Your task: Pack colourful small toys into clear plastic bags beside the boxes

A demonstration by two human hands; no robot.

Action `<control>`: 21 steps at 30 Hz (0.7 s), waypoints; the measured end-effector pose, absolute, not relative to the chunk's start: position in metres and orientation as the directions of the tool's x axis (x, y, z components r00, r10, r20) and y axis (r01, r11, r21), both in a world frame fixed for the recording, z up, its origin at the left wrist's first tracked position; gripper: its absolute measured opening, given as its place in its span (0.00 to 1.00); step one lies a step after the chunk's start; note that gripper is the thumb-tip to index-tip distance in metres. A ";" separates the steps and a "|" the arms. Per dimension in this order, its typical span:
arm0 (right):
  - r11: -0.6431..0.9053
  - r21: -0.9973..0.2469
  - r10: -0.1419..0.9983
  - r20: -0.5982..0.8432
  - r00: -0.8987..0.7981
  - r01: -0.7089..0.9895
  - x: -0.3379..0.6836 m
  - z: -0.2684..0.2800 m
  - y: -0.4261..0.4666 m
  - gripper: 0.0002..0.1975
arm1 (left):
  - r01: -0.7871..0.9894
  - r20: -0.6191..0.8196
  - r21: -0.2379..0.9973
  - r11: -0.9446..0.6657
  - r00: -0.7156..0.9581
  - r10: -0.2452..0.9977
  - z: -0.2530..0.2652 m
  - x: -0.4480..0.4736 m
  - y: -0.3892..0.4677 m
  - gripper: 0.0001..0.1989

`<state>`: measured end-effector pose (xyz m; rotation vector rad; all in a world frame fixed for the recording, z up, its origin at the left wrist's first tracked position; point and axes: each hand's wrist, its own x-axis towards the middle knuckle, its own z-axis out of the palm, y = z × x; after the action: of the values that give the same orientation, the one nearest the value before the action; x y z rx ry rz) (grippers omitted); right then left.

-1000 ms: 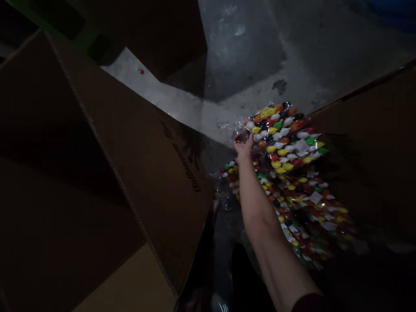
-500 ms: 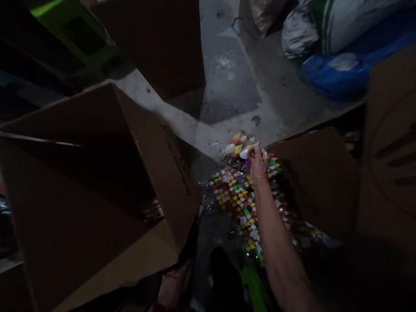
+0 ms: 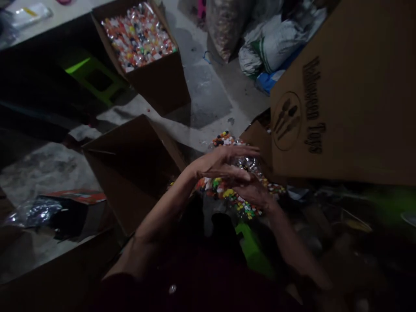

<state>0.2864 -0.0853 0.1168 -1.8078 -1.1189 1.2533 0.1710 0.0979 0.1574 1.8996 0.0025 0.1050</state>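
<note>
Here the clear bags of small coloured toys (image 3: 242, 197) lie on the floor just beyond and under our hands, their heap running from near right to far left between the empty open box (image 3: 130, 164) and the printed box (image 3: 344, 99). Our left hand (image 3: 224, 162) hovers flat above them, fingers spread and holding nothing. Our right hand (image 3: 253, 190) lies nearer, low against the bags, though we cannot tell its grip.

Dark maroon garment with short sleeves, bare forearms, no gloves

Toy packets (image 3: 240, 197) lie between two cartons (image 3: 130, 169).
</note>
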 end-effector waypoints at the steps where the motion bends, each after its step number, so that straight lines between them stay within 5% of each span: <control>1: -0.385 -0.846 0.922 -0.373 0.108 0.369 0.286 0.139 -0.096 0.05 | -0.072 0.048 0.946 -0.317 0.996 -0.082 0.170 0.175 0.088 0.18; 4: -0.245 -0.826 0.950 -0.309 -0.045 0.509 0.282 0.193 -0.129 0.12 | -0.053 -0.102 0.909 -0.414 0.934 -0.343 0.194 0.170 0.059 0.14; 8: -0.075 -0.830 0.973 -0.182 -0.142 0.552 0.267 0.233 -0.178 0.13 | -0.187 -0.157 0.712 -0.677 0.898 -0.412 0.222 0.148 0.040 0.11; 12: -0.120 -0.734 0.969 -0.233 -0.083 0.668 0.263 0.236 -0.244 0.11 | -0.340 -0.107 0.556 -0.759 0.876 -0.470 0.259 0.125 0.012 0.19; 17: -0.347 -0.417 0.919 -0.332 0.214 0.840 0.289 0.217 -0.331 0.04 | -0.418 -0.096 0.196 -0.887 0.892 -0.442 0.282 0.109 -0.037 0.20; 21: -0.306 -0.430 0.947 -0.228 0.226 0.850 0.305 0.202 -0.369 0.12 | -0.277 -0.229 -0.047 -0.960 0.938 -0.259 0.284 0.110 -0.067 0.22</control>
<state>0.3046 -0.3687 0.2021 -2.2826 -1.7048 0.6686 0.1099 -0.0669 0.2836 3.1699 -0.4391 -0.3570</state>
